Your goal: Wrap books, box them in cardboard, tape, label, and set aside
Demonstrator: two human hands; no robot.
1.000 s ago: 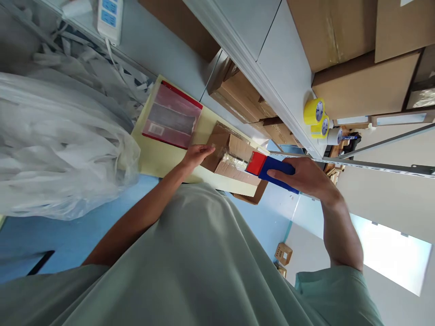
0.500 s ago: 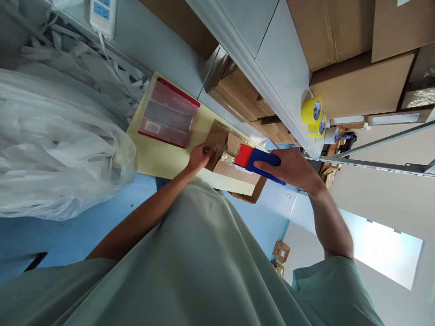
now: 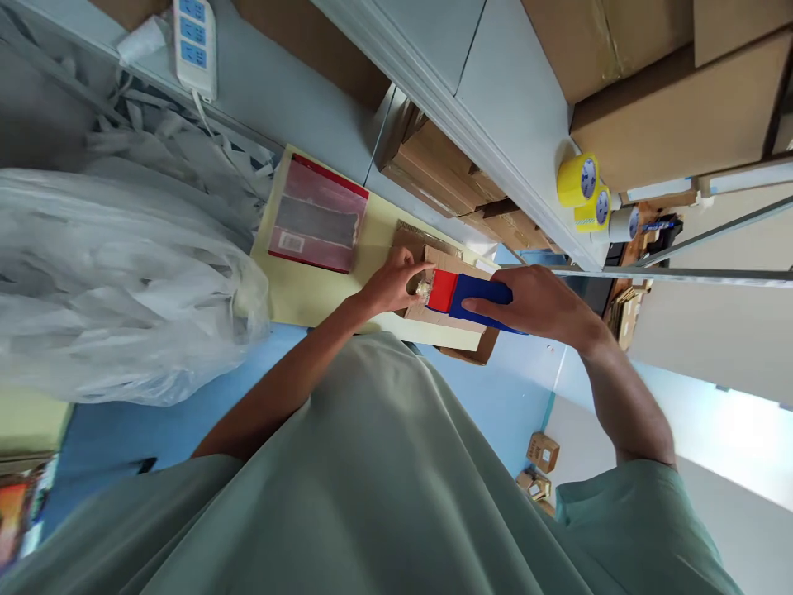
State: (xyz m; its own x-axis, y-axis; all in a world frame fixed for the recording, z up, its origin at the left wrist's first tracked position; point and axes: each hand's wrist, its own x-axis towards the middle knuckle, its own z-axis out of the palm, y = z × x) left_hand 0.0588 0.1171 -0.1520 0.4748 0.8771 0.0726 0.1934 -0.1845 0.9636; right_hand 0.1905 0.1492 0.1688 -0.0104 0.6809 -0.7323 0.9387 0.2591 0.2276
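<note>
While the person's right hand is closed around the blue body of a red-and-blue tape dispenser, the dispenser's red end lies over the cardboard box, directly in front of the left hand. That left hand is at the box's near-left end, thumb and forefinger curved with a narrow gap between them, beside some crinkled clear tape; from where I stand I can't tell whether the fingers pinch it. So the box sits beneath and between the two hands, its middle hidden by the dispenser, on a pale yellow board.

To the left on the same board lies a flat red-edged packet with a barcode label, well clear of the box. Further left, a bulky translucent plastic bag bulges up against the board's end. A white power strip lies beyond it on the grey surface.

Past the box, more cartons stand close under a white shelf, whose long edge hangs over that side. Two yellow tape rolls and a white roll rest on the shelf.
</note>
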